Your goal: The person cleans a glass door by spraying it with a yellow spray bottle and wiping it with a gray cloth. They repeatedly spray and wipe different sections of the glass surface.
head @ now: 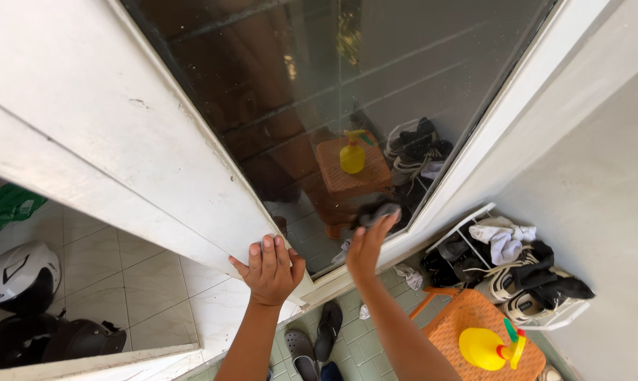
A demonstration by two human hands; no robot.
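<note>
The door frame (pixel 192 204) is gripped at its lower edge by the left hand (pixel 269 271); a dark cloth (pixel 375 210) is clamped in the right hand (pixel 367 247), pressed against the glass (pixel 319 77), just right of the left.

Dark cloth (pixel 377 210) flat against tinted door glass (pixel 347 85)

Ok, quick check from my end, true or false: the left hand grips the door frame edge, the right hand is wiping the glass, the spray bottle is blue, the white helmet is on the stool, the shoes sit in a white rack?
1. The left hand grips the white door frame edge: true.
2. The right hand presses a dark cloth to the glass: true.
3. The spray bottle is blue: false, it is yellow.
4. The white helmet is on the orange stool: false, it lies on the floor tiles indoors.
5. Shoes sit in a white rack: true.
</note>
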